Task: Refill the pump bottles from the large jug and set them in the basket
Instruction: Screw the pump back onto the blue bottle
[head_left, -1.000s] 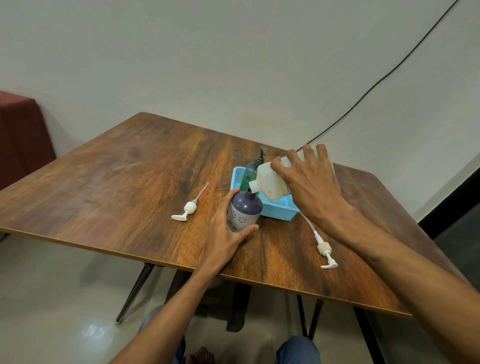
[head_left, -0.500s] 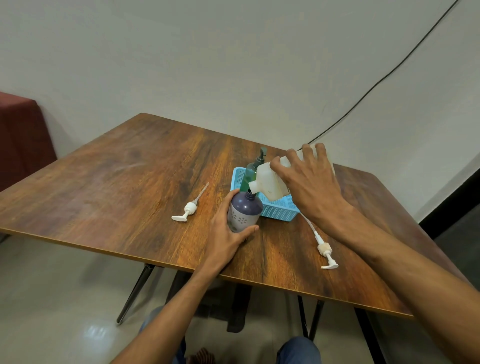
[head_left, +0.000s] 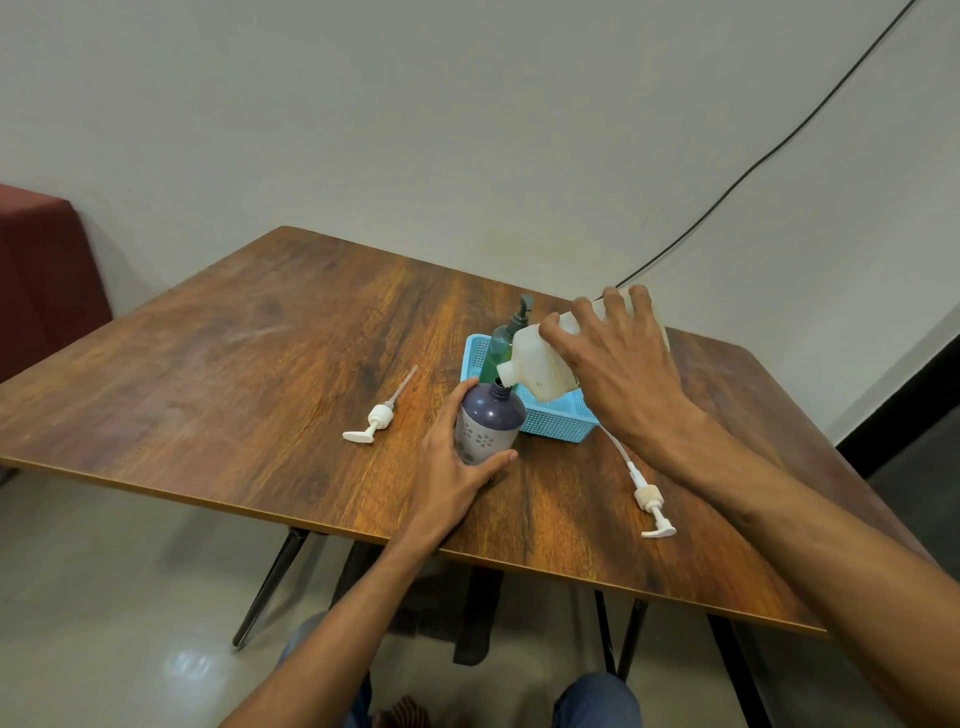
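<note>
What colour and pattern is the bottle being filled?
The bottle is dark purple on top, pale grey below with small flower prints, seen in the head view.

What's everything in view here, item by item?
Table: one, brown wood, centre.
Basket: one, light blue, on the table.
Green pump bottle: one, green, in the basket.
Purple bottle: one, purple, uncapped, before the basket.
Jug: one, white, tilted, spout at the purple bottle's mouth.
Left pump head: one, white, on the table left of the purple bottle.
Right pump head: one, white, near the table's front edge.
Cable: one, black, on the wall.
Red furniture: one, dark red, far left.
Left hand: one, grips the purple bottle.
Right hand: one, holds the jug.
</note>
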